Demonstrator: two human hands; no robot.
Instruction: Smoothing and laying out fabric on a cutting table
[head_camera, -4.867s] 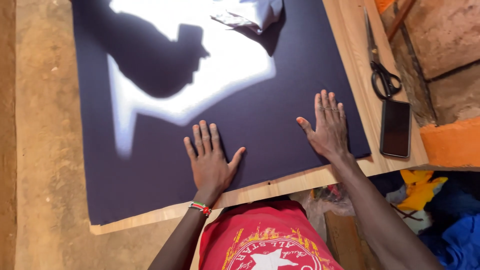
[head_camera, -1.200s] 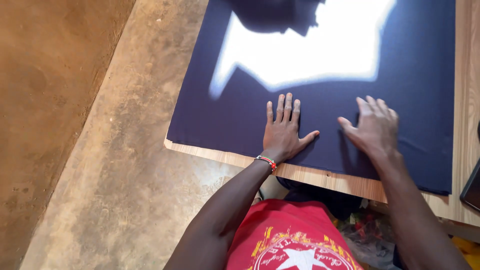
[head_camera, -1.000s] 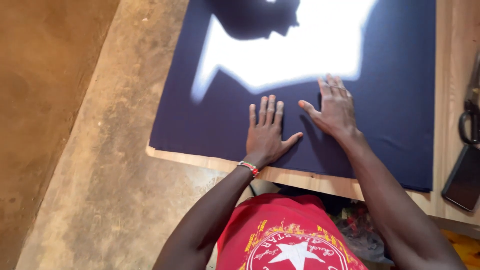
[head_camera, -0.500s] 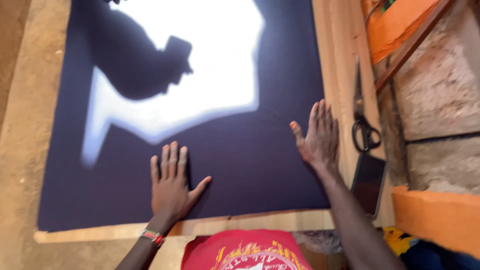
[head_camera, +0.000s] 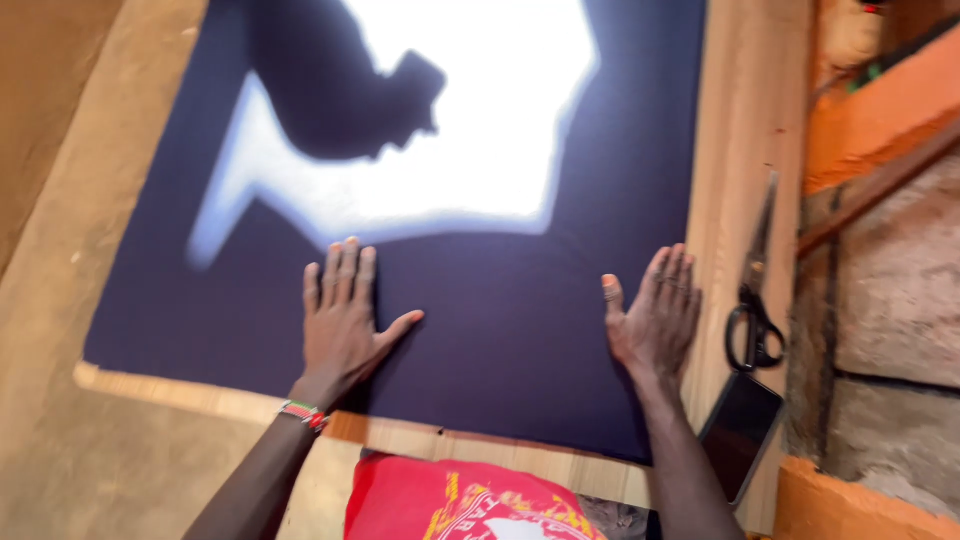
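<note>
A dark navy cloth (head_camera: 500, 340) lies spread flat over a wooden table (head_camera: 745, 130), with a bright patch of sunlight on its far half. My left hand (head_camera: 343, 315) presses flat on the cloth near its front edge, fingers spread, a beaded band on the wrist. My right hand (head_camera: 660, 320) lies flat at the cloth's right edge, fingers together and pointing away from me. Neither hand holds anything.
Black-handled scissors (head_camera: 755, 300) lie on the bare wood strip right of the cloth. A dark phone (head_camera: 740, 430) rests just in front of them. An orange wall ledge (head_camera: 870, 110) rises on the right. Earthen floor (head_camera: 60, 200) runs along the left.
My right hand has slid rightward across the cloth to its right edge. My left hand has stayed flat near the front edge. The view has swung toward the right side of the table.
</note>
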